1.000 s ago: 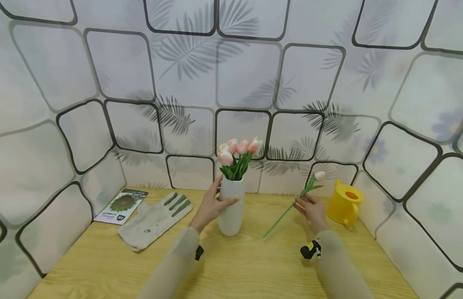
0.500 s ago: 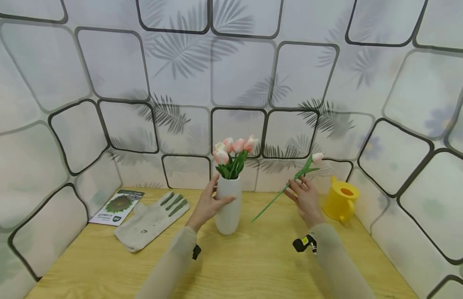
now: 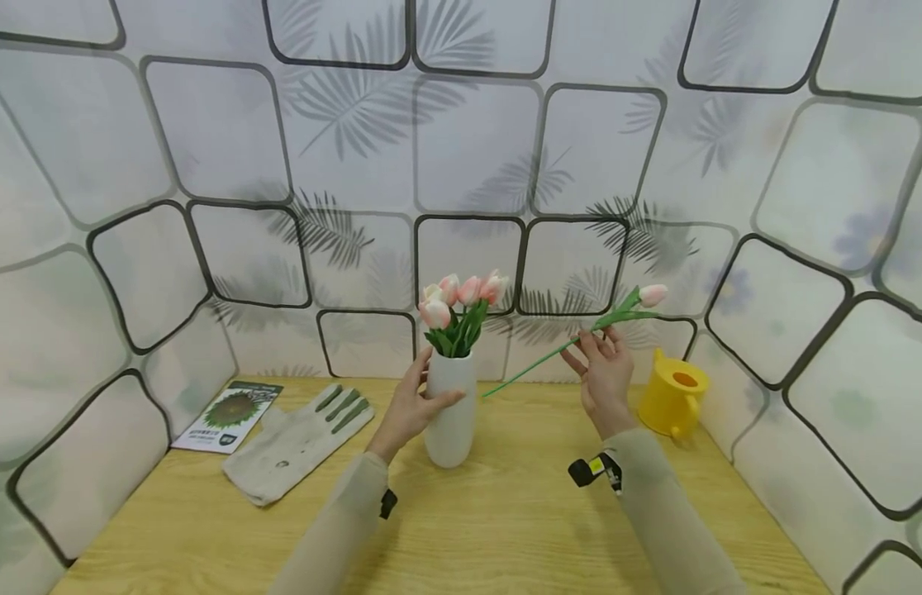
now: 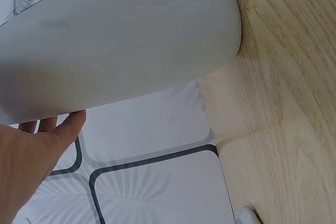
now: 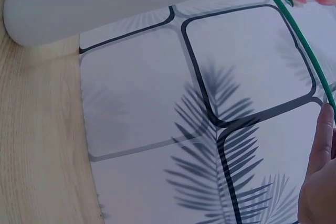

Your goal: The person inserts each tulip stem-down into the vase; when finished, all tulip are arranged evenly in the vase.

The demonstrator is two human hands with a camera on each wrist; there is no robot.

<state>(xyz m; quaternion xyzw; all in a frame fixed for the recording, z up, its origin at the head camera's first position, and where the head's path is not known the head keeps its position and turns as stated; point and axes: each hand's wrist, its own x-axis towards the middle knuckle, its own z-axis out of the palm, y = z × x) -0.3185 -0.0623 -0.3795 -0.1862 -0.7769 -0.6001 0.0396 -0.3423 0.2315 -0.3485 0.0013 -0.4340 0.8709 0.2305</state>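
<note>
A white vase [image 3: 451, 426] stands upright on the wooden table, holding several pink-and-white tulips [image 3: 461, 306] with green leaves. My left hand [image 3: 407, 413] grips its upper left side, thumb across the front and fingers round the back. The left wrist view shows the vase wall [image 4: 126, 35] and part of the left hand [image 4: 31, 156] beside it. To the right, my right hand [image 3: 608, 376] pinches a single tulip [image 3: 617, 316] by its green stem, raised above the table. That stem slants, flower at upper right, lower end near the vase. In the right wrist view the stem [image 5: 307, 45] passes the fingers.
A yellow watering can [image 3: 671, 405] stands at the right, by the side wall. On the left lie a pale work glove [image 3: 290, 450] with green fingertips and a sunflower seed packet [image 3: 226, 417]. Patterned walls [image 3: 364, 248] enclose the back and sides of the table [image 3: 491, 529].
My right hand has risen and moved slightly left with the single tulip, whose stem has tilted flatter, its lower end now near the vase. The left hand keeps its hold on the vase.
</note>
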